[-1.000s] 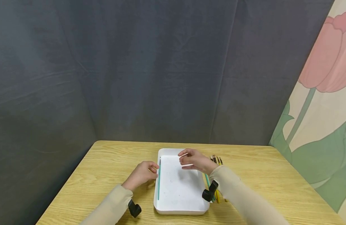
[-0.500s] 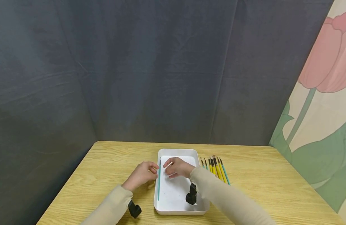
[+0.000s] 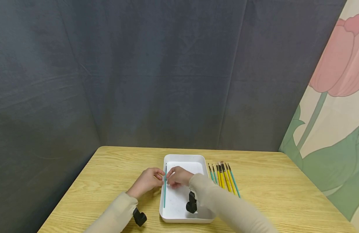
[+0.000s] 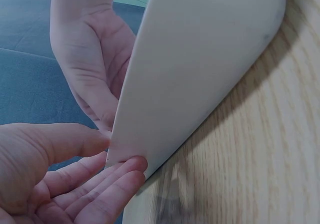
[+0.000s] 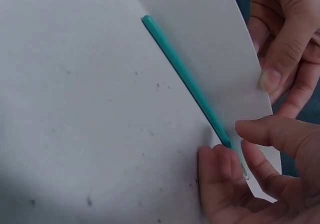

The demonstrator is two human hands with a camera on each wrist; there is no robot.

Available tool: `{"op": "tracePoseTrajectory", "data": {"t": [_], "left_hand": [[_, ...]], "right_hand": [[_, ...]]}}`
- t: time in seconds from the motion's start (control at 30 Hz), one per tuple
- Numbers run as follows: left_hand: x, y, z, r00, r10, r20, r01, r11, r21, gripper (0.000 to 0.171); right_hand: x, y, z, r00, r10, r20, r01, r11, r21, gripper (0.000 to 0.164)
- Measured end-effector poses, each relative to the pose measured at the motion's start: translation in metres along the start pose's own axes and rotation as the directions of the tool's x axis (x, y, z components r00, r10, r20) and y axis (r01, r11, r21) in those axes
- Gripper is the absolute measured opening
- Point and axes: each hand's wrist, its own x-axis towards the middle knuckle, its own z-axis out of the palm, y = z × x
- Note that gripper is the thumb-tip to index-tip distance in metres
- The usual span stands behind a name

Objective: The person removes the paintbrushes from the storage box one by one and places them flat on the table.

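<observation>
A teal-handled paintbrush (image 3: 165, 197) lies along the left inner wall of the white tray (image 3: 185, 219), its bristle end toward the far side. My left hand (image 3: 149, 179) holds the tray's left rim, thumb at the edge and fingers against the outer wall (image 4: 200, 59). Inside the tray, my right hand (image 3: 180, 176) is at the upper part of the brush. In the right wrist view, the right hand's fingers (image 5: 215, 164) stand on both sides of the brush handle (image 5: 185, 79), with a gap between thumb and fingers.
Several paintbrushes (image 3: 226, 178) with yellow and teal handles lie side by side on the wooden table (image 3: 270, 181), right of the tray. Dark specks dot the tray floor (image 5: 90, 109). A dark curtain (image 3: 167, 81) hangs behind the table.
My right hand has moved left from above the tray's right half, down to the brush at its left wall. The left hand has stayed at the rim.
</observation>
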Motion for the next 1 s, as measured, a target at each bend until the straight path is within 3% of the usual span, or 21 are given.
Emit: {"op": "tracePoseTrajectory", "data": {"t": [0.4, 1.0], "left_hand": [[0.000, 0.000, -0.002, 1.000, 0.025, 0.010, -0.025, 1.000, 0.002, 0.030], [-0.001, 0.002, -0.001, 0.999, 0.039, 0.001, -0.039, 0.999, 0.008, 0.031]], "right_hand": [[0.007, -0.007, 0.005, 0.996, 0.084, -0.039, -0.085, 0.996, -0.018, 0.014], [0.017, -0.010, 0.017, 0.989, 0.064, -0.134, -0.087, 0.981, -0.175, 0.030]]}}
